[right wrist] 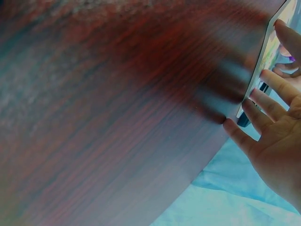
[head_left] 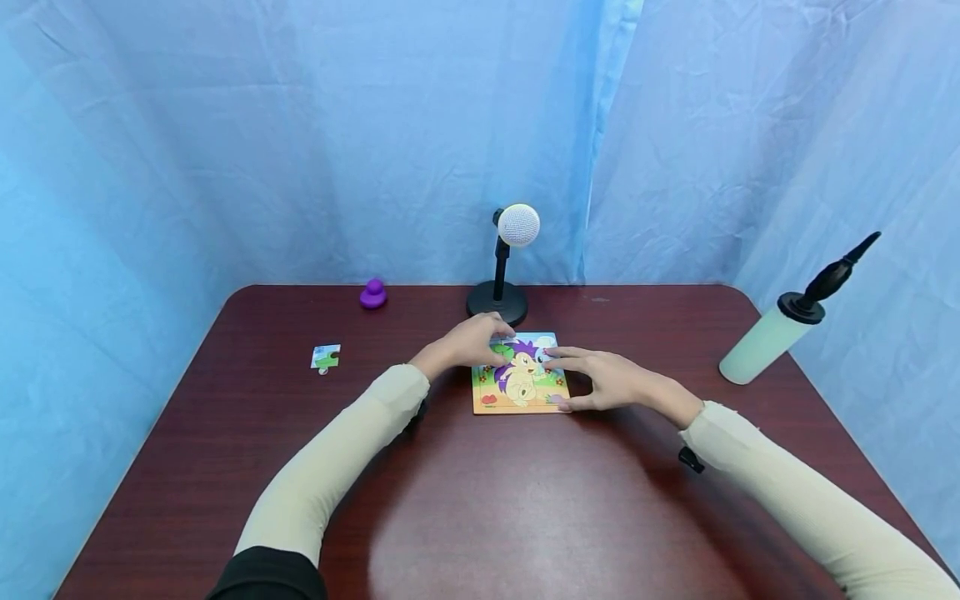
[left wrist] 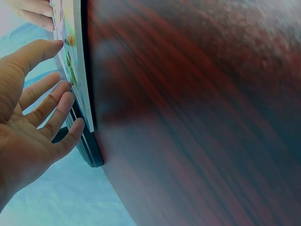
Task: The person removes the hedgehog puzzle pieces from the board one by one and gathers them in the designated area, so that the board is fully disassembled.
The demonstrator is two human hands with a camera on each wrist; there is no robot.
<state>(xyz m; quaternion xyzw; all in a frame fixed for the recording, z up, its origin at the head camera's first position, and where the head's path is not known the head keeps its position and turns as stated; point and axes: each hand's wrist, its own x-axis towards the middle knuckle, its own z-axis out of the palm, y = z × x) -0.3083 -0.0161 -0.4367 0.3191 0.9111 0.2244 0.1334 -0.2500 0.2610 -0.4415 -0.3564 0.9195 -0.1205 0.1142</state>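
A square jigsaw puzzle board [head_left: 521, 387], printed with a cream cartoon animal with purple hair, lies flat on the table. My left hand [head_left: 474, 340] reaches over its upper left part, fingers relaxed and spread. In the left wrist view, the thumb and fingertips [left wrist: 67, 88] are right at the board's face and edge. My right hand [head_left: 603, 379] is at the board's right side, fingers spread, with thumb and fingertips over the right border. The right wrist view shows these fingers [right wrist: 256, 113] fairly straight along the board's edge. Neither hand curls round anything.
A loose jigsaw piece [head_left: 326, 357] lies at the left, with a purple knob-shaped object [head_left: 373, 294] behind it. A microphone on a black stand [head_left: 497, 302] stands just behind the board. To the right is a pale green hand pump [head_left: 768, 342] with a black nozzle. Blue curtains [head_left: 420, 142] enclose the table.
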